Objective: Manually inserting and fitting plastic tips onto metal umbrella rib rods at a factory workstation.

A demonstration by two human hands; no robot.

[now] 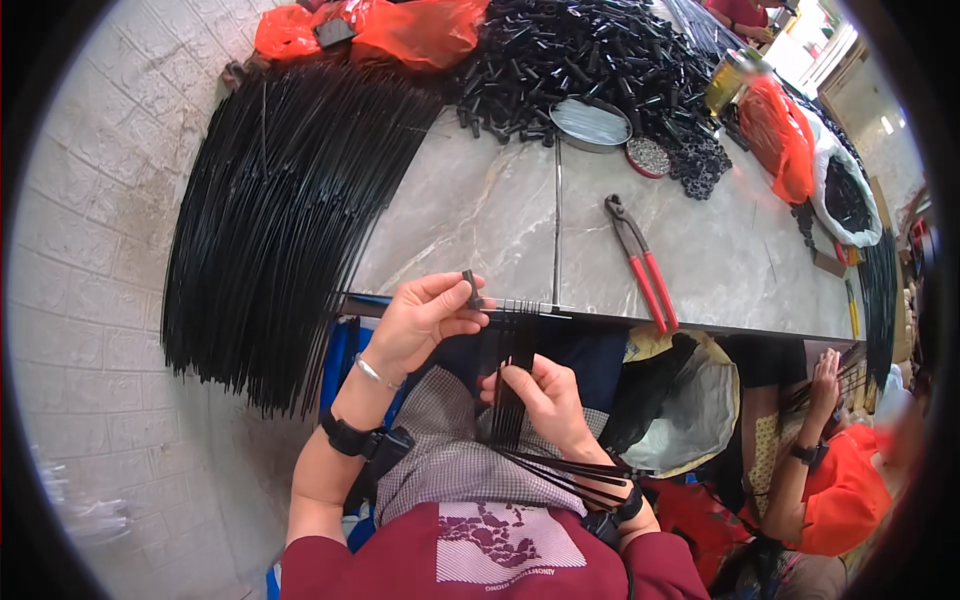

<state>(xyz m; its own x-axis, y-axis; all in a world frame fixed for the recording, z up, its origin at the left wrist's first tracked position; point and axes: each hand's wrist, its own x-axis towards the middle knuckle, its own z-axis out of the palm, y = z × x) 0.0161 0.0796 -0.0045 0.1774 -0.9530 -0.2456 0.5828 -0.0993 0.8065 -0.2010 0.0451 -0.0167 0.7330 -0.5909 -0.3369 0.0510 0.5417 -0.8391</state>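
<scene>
Near the table's front edge, my left hand point(420, 318) pinches a short black plastic tube point(471, 289) between thumb and fingers. A thin, pale metal wire point(545, 309) runs rightward from beside that hand, across the upper ends of several thin black rods point(507, 425). My right hand point(548, 402) is closed round these rods, above my lap. Their lower part fans out to the right over my right forearm. Whether the wire passes through the rod ends is too small to tell.
A large bundle of black rods point(290, 210) covers the table's left side. At the back lies a heap of black tubes point(590, 60), beside a round tin point(592, 143) and a dish of small metal bits point(648, 158). Red-handled pliers point(645, 270) lie right of centre. A co-worker point(845, 490) sits at right.
</scene>
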